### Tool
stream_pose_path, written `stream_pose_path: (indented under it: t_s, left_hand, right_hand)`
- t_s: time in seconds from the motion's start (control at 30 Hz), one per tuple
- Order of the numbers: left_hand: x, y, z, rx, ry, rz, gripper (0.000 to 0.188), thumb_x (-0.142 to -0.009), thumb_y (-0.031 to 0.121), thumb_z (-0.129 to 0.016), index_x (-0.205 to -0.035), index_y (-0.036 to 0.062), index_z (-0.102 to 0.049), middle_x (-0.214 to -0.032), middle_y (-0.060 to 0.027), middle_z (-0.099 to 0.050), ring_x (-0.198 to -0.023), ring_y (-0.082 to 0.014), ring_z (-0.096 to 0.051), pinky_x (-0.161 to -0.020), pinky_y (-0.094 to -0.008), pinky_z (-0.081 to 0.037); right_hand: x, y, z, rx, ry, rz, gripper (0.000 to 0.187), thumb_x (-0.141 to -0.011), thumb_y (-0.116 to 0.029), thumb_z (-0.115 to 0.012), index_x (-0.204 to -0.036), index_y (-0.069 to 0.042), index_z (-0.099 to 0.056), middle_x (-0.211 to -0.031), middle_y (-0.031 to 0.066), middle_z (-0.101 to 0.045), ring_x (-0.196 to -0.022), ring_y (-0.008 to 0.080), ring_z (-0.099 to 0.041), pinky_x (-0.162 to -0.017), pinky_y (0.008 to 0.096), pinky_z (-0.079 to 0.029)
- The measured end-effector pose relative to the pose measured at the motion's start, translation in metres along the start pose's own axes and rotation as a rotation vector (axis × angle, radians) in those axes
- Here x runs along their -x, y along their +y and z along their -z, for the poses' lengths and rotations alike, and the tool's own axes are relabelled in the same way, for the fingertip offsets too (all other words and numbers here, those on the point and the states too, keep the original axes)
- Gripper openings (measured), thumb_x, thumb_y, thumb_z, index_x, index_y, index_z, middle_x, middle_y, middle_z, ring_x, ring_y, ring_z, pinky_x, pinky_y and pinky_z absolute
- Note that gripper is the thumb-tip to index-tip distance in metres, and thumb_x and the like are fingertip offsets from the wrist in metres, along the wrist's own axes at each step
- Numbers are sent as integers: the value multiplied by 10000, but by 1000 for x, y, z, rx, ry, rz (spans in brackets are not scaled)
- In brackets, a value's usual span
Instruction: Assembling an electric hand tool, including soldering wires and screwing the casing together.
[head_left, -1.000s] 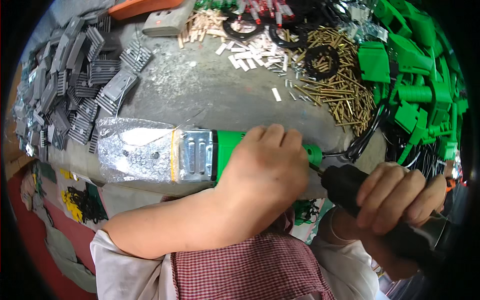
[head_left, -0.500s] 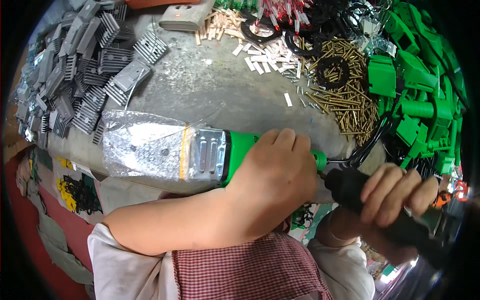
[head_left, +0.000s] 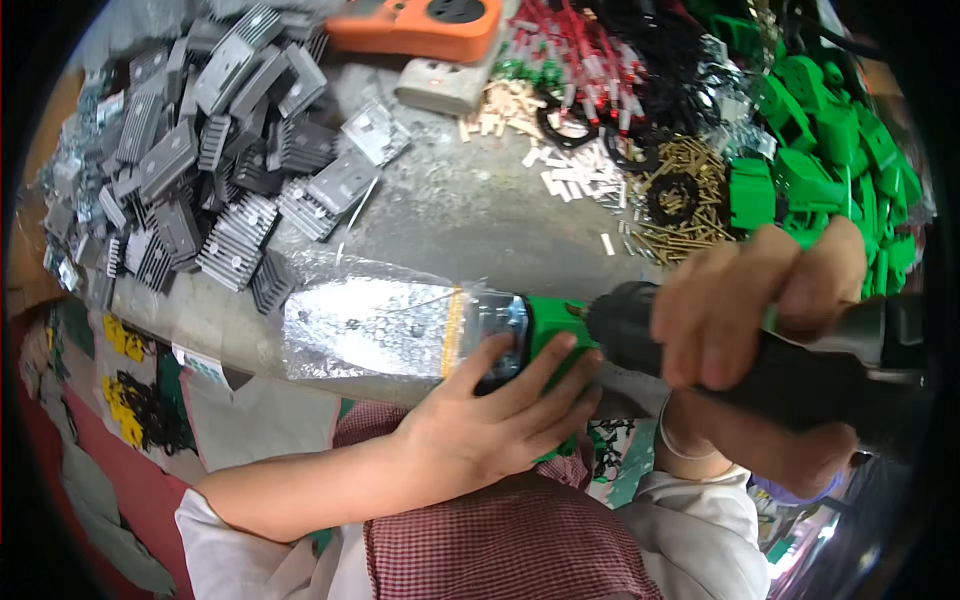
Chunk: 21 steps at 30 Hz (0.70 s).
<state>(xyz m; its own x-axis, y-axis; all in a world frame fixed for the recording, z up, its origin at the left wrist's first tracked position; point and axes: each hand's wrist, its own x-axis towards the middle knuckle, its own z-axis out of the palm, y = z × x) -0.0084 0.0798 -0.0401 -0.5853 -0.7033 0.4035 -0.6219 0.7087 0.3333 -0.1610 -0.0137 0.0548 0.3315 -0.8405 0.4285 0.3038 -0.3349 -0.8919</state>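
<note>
A green plastic-handled tool (head_left: 552, 315) lies along the near edge of the table. Its flat metal end is wrapped in clear bubble wrap (head_left: 372, 328) with a yellow band around it. My left hand (head_left: 490, 420) grips the green body from the near side, fingers spread over its top and thumb by the metal. In my right hand (head_left: 740, 310) is a black power screwdriver (head_left: 625, 328), held nearly level with its nose pointing left. The nose is at the green body; whether its tip sits in a screw cannot be made out.
Grey finned metal blocks (head_left: 160, 165) are heaped at the left. Farther back are an orange device (head_left: 415, 28), a grey block (head_left: 440, 85) and red-and-white wired parts (head_left: 590, 60). White strips (head_left: 575, 170), brass-coloured screws (head_left: 690, 215) and green plastic housings (head_left: 815, 180) lie to the right.
My left hand has shifted from the handle toward the metal end, fingers now spread. The screwdriver has come up and left onto the green body. The whole view has shifted somewhat.
</note>
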Motion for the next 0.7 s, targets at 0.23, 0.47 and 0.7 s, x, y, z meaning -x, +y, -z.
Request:
stream_pose_path:
  t_s: [0.23, 0.47, 0.7]
  left_hand:
    - [8, 1, -12, 63, 114, -3, 325, -884, 293, -542, -1185, 219, -639, -1256, 18, -605, -1254, -177, -542, -945, -443, -435]
    - [4, -4, -16, -31, 119, 6, 399, -840, 326, -590, -1211, 179, -613, -1378, -40, -558, -1318, -207, -485, -995, -424, -377]
    - [-11, -21, -5, 4, 64, -93, 708, -664, 304, -797, -1310, 157, -548, -1414, -42, -513, -1315, -224, -467, -982, -408, -420]
  right_hand:
    - [-18, 11, -1, -39, -115, -42, 591, -785, -553, -736, -1004, -104, -420, -749, 8, -538, -593, 134, -542, -592, 273, -436]
    - [-14, 7, -12, -37, 186, -64, 592, -814, -536, -662, -1056, -32, -468, -800, 44, -520, -636, 154, -499, -702, 316, -410]
    - [52, -41, -25, 42, 122, 133, 561, -798, -434, -756, -1059, -52, -439, -730, -3, -511, -553, 102, -489, -588, 240, -383]
